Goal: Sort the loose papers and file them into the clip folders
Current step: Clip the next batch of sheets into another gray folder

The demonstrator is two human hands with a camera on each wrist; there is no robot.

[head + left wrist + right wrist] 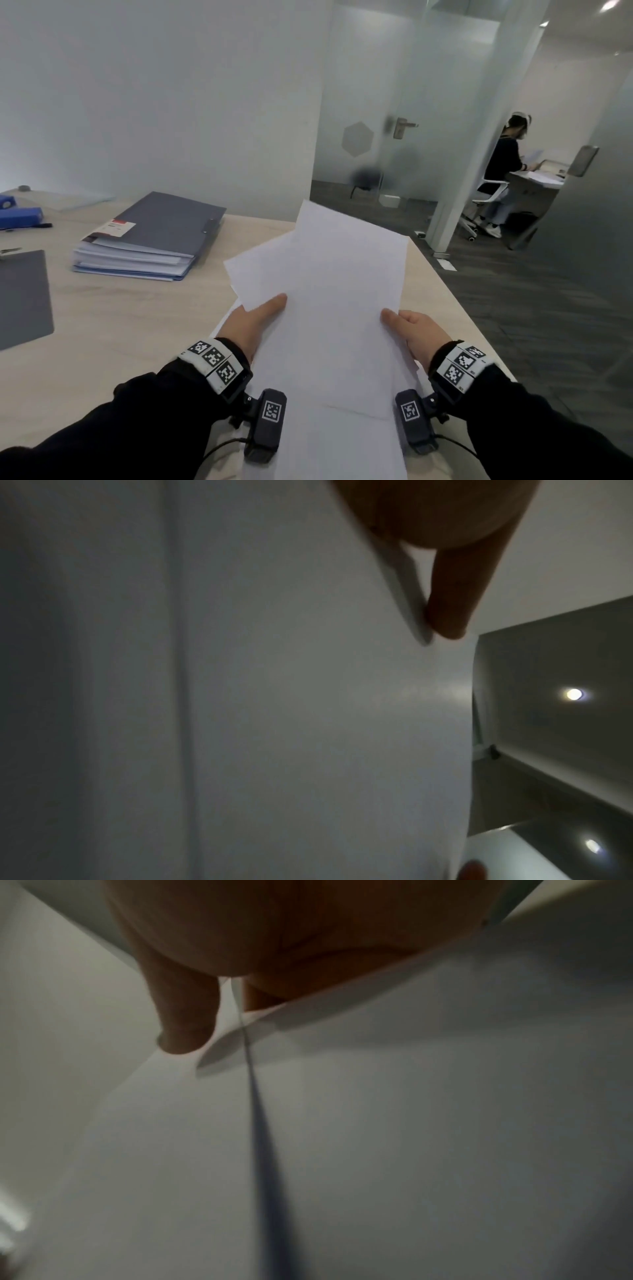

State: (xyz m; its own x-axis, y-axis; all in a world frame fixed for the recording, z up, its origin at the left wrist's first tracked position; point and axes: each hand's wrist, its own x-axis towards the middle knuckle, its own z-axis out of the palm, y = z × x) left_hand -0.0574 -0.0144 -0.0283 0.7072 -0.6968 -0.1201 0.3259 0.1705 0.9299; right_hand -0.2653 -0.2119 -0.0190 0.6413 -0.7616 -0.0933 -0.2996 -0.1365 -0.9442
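Two hands hold a loose sheaf of white papers [339, 291] above the near edge of a pale wood tabletop [113, 318], at least three sheets fanned unevenly, with one corner jutting toward 10 o'clock. At the sheaf's 9 o'clock edge the left hand [251, 323] lies thumb-up on top, its thumb stretched flat across the paper and the remaining fingers hidden beneath; the left wrist view shows one finger [452, 599] pressed against the sheet's underside. At the 3 o'clock edge the right hand [416, 330] pinches the papers, thumb on top and curled fingers below, and the right wrist view shows a fingertip [185, 1031] beside the paper's edge. Both wrists wear black sleeves, marker-patterned bands and one small camera each. One stack of clip folders [150, 240], topped by a grey-blue cover and thick with filed sheets, rests on the tabletop at 10 o'clock from the hands, well apart from the sheaf. One grey clipboard [24, 298] lies at 9 o'clock near the frame's left edge, and two blue objects [20, 214], too blurred to identify, sit at the far left. Beyond frosted glass partitions, one person [503, 164] sits at another desk at 2 o'clock.
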